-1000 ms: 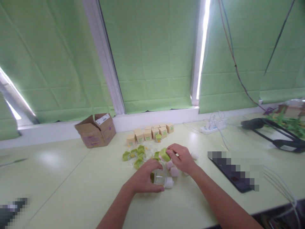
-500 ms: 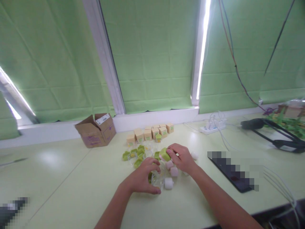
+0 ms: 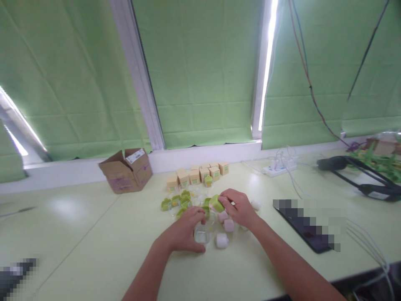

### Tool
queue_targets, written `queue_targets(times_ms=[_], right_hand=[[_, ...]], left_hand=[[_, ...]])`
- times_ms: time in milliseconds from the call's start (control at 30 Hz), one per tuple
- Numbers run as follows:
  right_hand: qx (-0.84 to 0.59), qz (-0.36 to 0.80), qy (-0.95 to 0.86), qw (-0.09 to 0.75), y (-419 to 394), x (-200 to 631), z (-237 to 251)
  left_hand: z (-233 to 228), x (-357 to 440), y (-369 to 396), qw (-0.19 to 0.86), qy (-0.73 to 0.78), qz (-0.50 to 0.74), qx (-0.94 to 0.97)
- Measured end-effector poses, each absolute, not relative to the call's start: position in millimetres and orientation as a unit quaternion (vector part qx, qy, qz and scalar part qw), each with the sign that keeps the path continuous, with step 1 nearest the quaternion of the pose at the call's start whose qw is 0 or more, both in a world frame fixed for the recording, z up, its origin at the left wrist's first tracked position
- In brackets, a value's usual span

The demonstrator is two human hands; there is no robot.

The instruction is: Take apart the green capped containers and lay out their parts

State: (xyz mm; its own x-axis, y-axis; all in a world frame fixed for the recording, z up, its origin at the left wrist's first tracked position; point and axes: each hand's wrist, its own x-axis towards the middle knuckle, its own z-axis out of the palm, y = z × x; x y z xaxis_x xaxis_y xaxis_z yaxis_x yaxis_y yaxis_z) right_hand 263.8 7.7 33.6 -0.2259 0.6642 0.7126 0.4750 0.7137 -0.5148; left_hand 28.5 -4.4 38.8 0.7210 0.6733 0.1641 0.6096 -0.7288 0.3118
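My left hand is closed around a small clear glass jar resting on the pale green table. My right hand pinches a green square lid just above and to the right of the jar. Small white-pink foam pieces lie beside the jar, under and in front of my right hand. Several green lids and clear jars sit in a cluster behind my left hand.
A row of small tan boxes stands behind the cluster. An open cardboard box sits at the back left. A white power strip with cables is at the back right, a dark flat device on the right.
My left hand has dragged the clear jar slightly left and away from the foam piece. My right hand with the green lid has barely moved.
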Motion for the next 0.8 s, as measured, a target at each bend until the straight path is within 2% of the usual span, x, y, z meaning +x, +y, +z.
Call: queue_targets(times_ms=[333,467,600,800], right_hand=[[-0.364,0.097,-0.783,0.495,10,263,31],[-0.367,0.101,-0.786,0.487,10,263,31],[-0.374,0.111,-0.789,0.475,9,261,31],[-0.361,0.162,-0.8,0.451,5,251,28]], left_hand=[[28,10,9,0.048,0.403,0.142,0.903],[28,8,10,0.049,0.408,0.144,0.9],[35,12,6,0.055,0.391,0.194,0.898],[30,29,4,0.005,0.368,0.272,0.889]])
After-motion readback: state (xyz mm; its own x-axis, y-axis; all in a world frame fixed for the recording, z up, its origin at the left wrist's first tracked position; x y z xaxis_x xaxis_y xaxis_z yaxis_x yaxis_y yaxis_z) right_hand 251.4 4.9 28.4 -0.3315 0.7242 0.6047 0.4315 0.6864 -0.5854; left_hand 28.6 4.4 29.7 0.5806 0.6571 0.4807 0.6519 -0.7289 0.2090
